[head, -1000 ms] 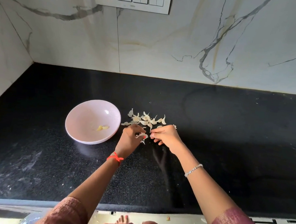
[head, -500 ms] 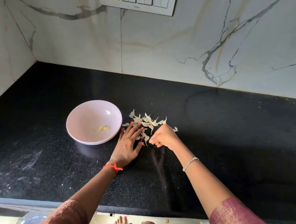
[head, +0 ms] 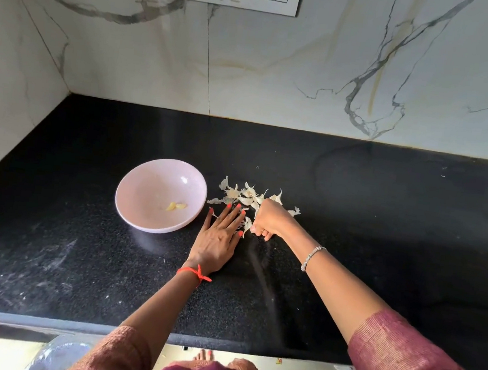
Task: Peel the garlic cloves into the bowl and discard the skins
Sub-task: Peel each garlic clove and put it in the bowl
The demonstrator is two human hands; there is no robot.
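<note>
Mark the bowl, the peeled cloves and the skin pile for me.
pink bowl (head: 135, 200): head view, bare left inner wall.
peeled garlic cloves (head: 171, 206): head view, on the left clove.
garlic skins (head: 245, 200): head view, centre of pile.

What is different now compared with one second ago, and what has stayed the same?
The left hand, curled against the right hand one second ago, has opened and now lies flat on the counter beside the garlic skins. The right hand stays curled at the pile; whether it holds skins is unclear. The bowl and its peeled cloves have not moved.
</note>
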